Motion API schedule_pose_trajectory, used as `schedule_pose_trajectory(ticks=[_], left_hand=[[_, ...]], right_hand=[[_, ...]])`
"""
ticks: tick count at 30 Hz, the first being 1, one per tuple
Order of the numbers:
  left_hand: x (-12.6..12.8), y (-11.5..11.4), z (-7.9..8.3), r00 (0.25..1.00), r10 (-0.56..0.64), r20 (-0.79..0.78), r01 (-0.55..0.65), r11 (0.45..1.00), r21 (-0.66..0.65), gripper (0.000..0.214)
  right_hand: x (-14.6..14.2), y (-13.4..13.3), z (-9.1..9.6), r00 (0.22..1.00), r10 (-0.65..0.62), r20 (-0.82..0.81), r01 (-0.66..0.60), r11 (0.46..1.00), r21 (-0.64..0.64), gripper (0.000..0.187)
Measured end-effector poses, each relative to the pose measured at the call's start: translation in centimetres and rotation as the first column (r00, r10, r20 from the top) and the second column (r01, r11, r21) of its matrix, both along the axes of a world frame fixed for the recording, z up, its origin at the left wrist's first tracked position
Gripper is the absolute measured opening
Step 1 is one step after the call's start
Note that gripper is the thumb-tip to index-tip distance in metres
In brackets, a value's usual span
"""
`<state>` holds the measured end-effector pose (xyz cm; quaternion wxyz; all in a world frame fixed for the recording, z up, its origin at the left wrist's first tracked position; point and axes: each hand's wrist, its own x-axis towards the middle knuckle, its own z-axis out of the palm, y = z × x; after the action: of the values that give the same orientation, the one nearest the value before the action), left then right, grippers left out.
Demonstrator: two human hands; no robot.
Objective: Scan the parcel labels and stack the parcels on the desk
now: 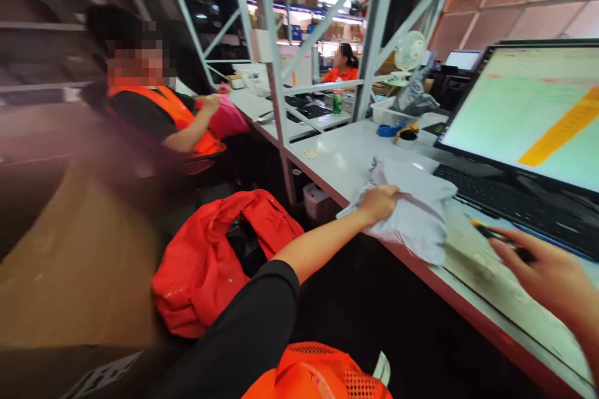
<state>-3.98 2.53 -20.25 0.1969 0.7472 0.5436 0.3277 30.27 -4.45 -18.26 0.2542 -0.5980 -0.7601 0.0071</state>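
Observation:
My left hand (380, 204) is closed on the top of a pale grey plastic mailing bag (416, 224). The bag lies crumpled over the edge of the white desk (327, 165), short of the keyboard. At the right, my right hand (545, 268) curls around a small dark tool with a yellow tip (484, 229). Its exact kind is unclear, since the fingers cover part of it. This hand is just above the desk, close to the black keyboard (515, 199).
A monitor (528, 112) stands behind the keyboard. Tape rolls (406, 136) and a white basket (390, 112) sit farther back. Metal posts (274, 56) rise by the desk. Left are a red bag (201, 262), a cardboard box (84, 262) and a co-worker (159, 112) holding a pink bag (228, 117).

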Motion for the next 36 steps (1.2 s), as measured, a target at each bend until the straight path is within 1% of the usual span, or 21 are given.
schedule_pose_trajectory(ticks=[1,3,5,7,8,10,11,13,14,16,17,20,22,24,25,27,29,31,33,34,36], left_hand=[[0.0,0.2,-0.1,1.000,-0.002,0.014,0.002,0.999,0.036,0.027],[0.0,0.6,-0.2,0.999,0.019,0.051,-0.026,0.987,0.156,0.028],[0.0,0.7,-0.3,0.996,0.035,0.081,-0.055,0.963,0.264,0.027],[-0.1,0.6,-0.4,0.997,0.026,0.076,-0.048,0.949,0.311,0.027],[-0.3,0.5,-0.5,0.998,0.013,0.065,-0.033,0.947,0.320,0.027],[-0.7,0.2,-0.7,0.999,-0.032,0.034,0.020,0.947,0.320,0.028],[-0.9,0.1,-0.8,0.998,-0.056,0.017,0.048,0.948,0.314,0.028],[-1.3,0.0,-1.0,0.997,-0.072,0.003,0.068,0.953,0.297,0.028],[-1.4,0.0,-1.0,0.998,-0.062,0.009,0.056,0.956,0.288,0.029],[-1.6,0.0,-0.8,0.999,-0.034,0.036,0.023,0.962,0.274,0.030],[-1.7,0.0,-0.6,0.998,-0.026,0.049,0.012,0.963,0.270,0.031],[-1.6,0.1,0.7,0.999,-0.025,0.036,0.014,0.965,0.260,0.029],[-1.3,0.2,1.7,1.000,-0.011,-0.026,0.017,0.970,0.243,0.026],[-0.8,0.5,2.7,0.991,0.008,-0.134,0.022,0.976,0.215,0.031],[-0.4,0.7,3.1,0.981,0.012,-0.192,0.027,0.979,0.200,0.034],[0.5,1.1,3.6,0.964,0.000,-0.266,0.047,0.984,0.172,0.033],[1.4,1.4,3.8,0.974,-0.026,-0.226,0.063,0.985,0.160,0.024],[2.2,1.5,3.8,0.995,-0.043,-0.092,0.059,0.982,0.181,0.022],[2.4,1.4,3.8,1.000,-0.010,0.028,0.004,0.975,0.221,0.024],[2.2,1.3,3.8,0.998,0.031,0.053,-0.042,0.970,0.238,0.025],[1.2,1.6,4.0,0.988,0.152,0.040,-0.158,0.952,0.263,0.026]], right_hand=[[-1.7,0.0,0.9,0.997,0.066,-0.041,-0.067,0.997,-0.040,0.053],[-5.5,0.4,2.6,0.979,0.201,-0.040,-0.204,0.974,-0.097,0.044],[-8.7,1.4,3.6,0.959,0.283,0.010,-0.281,0.956,-0.089,0.039],[-10.7,2.4,4.0,0.940,0.328,0.094,-0.322,0.944,-0.076,0.038],[-10.9,2.8,4.0,0.932,0.338,0.132,-0.332,0.941,-0.067,0.038],[-9.9,3.7,3.6,0.934,0.311,0.178,-0.309,0.950,-0.040,0.040],[-8.7,4.1,3.3,0.947,0.259,0.188,-0.260,0.965,-0.021,0.041],[-5.3,4.8,2.3,0.977,0.062,0.204,-0.064,0.998,0.002,0.042],[-3.3,4.9,1.7,0.975,-0.057,0.217,0.058,0.998,0.000,0.043],[0.5,4.6,0.1,0.935,-0.245,0.255,0.261,0.965,-0.027,0.046],[2.1,4.1,-0.7,0.915,-0.298,0.273,0.322,0.946,-0.046,0.048],[4.9,2.1,-2.8,0.878,-0.359,0.316,0.407,0.908,-0.100,0.051],[4.9,0.9,-3.3,0.859,-0.375,0.348,0.439,0.890,-0.126,0.050],[3.1,0.4,-2.8,0.872,-0.364,0.328,0.411,0.908,-0.084,0.047],[1.5,0.4,-2.4,0.901,-0.330,0.283,0.356,0.934,-0.044,0.045],[-2.8,0.8,-1.2,0.975,-0.164,0.151,0.160,0.986,0.035,0.042],[-8.2,1.5,-0.3,0.995,0.091,0.042,-0.093,0.995,0.040,0.039],[-13.4,2.3,0.2,0.974,0.228,0.003,-0.228,0.973,0.020,0.039],[-17.4,2.7,0.4,0.973,0.231,0.015,-0.231,0.973,-0.006,0.035],[-18.7,2.6,0.4,0.977,0.209,0.031,-0.209,0.978,-0.014,0.031],[-19.9,1.9,0.4,0.980,0.183,0.082,-0.182,0.983,-0.022,0.025]])
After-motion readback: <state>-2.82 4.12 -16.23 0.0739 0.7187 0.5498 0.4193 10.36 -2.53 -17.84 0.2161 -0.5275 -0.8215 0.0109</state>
